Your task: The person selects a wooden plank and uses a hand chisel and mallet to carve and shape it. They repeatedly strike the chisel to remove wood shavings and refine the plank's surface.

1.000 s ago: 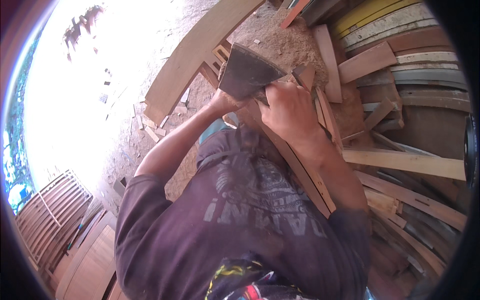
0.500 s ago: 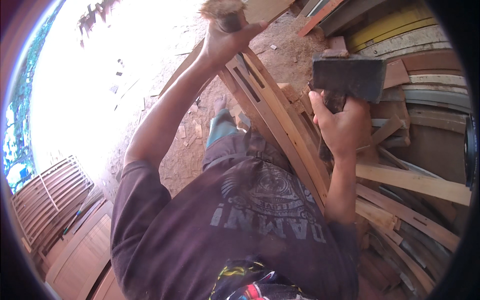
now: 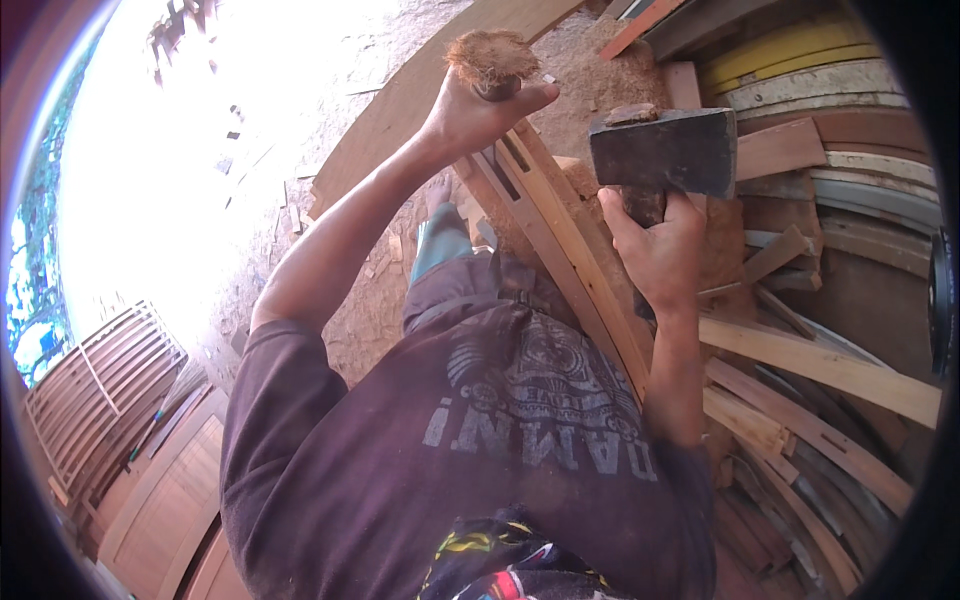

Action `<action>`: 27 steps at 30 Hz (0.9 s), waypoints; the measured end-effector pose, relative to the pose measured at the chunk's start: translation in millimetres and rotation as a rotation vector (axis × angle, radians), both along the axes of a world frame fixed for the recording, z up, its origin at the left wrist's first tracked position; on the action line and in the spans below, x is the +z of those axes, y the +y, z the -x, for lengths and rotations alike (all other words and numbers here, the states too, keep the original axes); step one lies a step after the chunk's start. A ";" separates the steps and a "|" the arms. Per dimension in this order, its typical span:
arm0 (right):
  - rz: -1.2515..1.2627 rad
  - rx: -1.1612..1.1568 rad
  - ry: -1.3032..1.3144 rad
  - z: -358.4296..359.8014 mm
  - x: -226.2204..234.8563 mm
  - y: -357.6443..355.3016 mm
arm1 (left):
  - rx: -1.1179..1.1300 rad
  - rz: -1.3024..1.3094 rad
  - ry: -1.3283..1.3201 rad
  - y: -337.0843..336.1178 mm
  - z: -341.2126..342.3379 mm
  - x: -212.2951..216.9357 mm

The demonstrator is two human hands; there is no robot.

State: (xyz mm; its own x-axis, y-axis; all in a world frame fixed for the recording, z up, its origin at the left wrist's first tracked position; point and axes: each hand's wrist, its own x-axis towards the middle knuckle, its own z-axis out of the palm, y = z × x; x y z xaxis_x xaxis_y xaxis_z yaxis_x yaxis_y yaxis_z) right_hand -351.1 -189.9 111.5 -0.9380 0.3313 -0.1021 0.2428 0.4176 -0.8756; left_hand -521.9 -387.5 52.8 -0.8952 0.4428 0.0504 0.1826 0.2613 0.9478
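My left hand [image 3: 478, 112] is wrapped round a chisel [image 3: 496, 88], held upright. Its wooden handle end is badly frayed, like a brush. A narrow bit of blade shows below the fist, beside wooden rails [image 3: 560, 235] that run diagonally and have long slots cut in them. Whether the tip touches the wood is hidden. My right hand [image 3: 655, 245] is closed on a hatchet [image 3: 663, 152] near its head. The dark metal head is raised to the right of the chisel, apart from it, with the handle's end poking out on top.
Stacked planks and offcuts [image 3: 840, 235] crowd the right side. A wide curved board [image 3: 390, 135] lies beyond my left arm. Wood chips and sawdust [image 3: 590, 85] cover the ground. A slatted wooden frame [image 3: 100, 390] and a panelled door [image 3: 165, 490] are at the lower left.
The hatchet has shifted left, nearer the chisel. My left hand with the chisel has come slightly right and closer to me. Both hands keep their grip.
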 end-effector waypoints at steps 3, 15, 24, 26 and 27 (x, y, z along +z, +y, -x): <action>-0.020 0.009 0.018 3.3 4.3 -0.7 | -0.011 0.011 0.028 1.1 2.2 -5.2; -0.186 0.087 0.449 41.7 67.2 -21.1 | -0.050 -0.046 0.176 1.2 -7.9 -17.0; -0.464 0.334 0.322 56.0 55.9 -35.3 | -0.110 0.005 0.472 -18.4 -20.8 -28.0; -0.387 0.290 0.435 51.1 72.0 -40.5 | -0.163 0.163 0.242 -29.7 -23.1 -43.1; -0.400 0.281 0.487 49.3 71.7 -44.4 | -0.198 0.231 0.126 -30.5 -26.3 -49.9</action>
